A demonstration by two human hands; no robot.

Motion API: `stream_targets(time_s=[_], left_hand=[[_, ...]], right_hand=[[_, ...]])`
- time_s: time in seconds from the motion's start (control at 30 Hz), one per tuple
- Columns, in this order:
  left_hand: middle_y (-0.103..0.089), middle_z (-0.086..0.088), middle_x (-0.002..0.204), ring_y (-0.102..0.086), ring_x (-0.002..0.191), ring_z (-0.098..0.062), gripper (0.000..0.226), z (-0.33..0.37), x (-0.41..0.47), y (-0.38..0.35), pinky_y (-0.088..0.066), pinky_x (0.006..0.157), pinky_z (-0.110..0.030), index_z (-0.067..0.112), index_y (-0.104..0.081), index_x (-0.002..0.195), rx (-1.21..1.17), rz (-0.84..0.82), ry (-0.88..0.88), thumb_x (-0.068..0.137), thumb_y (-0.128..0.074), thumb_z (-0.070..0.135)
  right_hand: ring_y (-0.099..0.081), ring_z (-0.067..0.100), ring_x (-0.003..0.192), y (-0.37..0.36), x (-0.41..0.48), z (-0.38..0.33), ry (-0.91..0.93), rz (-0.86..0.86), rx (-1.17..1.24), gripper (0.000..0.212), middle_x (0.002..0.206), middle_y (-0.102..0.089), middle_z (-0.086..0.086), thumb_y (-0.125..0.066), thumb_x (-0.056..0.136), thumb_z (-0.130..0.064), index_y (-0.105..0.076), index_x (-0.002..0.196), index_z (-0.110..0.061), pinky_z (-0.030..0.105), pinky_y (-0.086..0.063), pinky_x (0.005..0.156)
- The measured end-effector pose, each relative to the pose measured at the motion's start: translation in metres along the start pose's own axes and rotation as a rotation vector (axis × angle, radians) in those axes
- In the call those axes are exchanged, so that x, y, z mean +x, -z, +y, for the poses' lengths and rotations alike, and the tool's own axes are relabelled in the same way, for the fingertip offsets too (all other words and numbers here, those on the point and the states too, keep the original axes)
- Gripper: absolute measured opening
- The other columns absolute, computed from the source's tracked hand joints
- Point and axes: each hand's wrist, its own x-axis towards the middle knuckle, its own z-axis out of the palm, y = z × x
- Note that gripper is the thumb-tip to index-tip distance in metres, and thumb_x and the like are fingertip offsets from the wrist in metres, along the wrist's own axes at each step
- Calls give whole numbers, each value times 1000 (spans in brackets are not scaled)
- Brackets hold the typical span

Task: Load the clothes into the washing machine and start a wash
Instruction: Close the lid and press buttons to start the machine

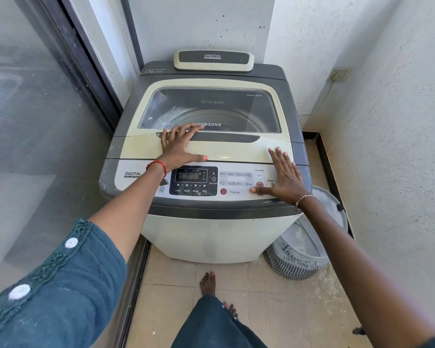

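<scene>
Fingers (183,130) flat on lid (236,151) (seemingly dusty).

A narrow corner is closed in by rough white plastered walls (399,121), the rear one flecked with dark spots. On the left stands a dusty glass sliding door (35,121) in a dark metal frame (86,71). Beige square floor tiles (168,310) meet a black skirting strip (329,159) on the right, where a white wall socket (339,75) feeds a thin pale cable (322,101). Daylight falls evenly.

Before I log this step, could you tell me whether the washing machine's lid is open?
No, the lid lies flat and shut, with the left hand resting on it.
</scene>
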Motion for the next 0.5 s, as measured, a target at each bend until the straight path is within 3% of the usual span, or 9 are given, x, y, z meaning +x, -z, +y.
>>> stream_targets(time_s=[0.2, 0.5], left_hand=[[-26, 14, 146, -8, 140, -15, 88, 1, 0, 0, 13, 111, -40, 42, -32, 139, 7, 17, -5, 58, -61, 59], [-25, 13, 147, -4, 141, -15, 88, -1, 0, 0, 15, 110, -39, 42, -32, 140, -10, 8, -3, 59, -63, 58]], right_hand=[[14, 17, 144, -2, -1, -2, 7, 12, -73, 118, 157, 15, 0, -70, 63, -63, 6, 147, -28, 33, 9, 115], [15, 18, 144, -4, -1, -3, -8, 14, -92, 125, 156, 16, -1, -58, 50, -73, 7, 147, -28, 35, 10, 115]])
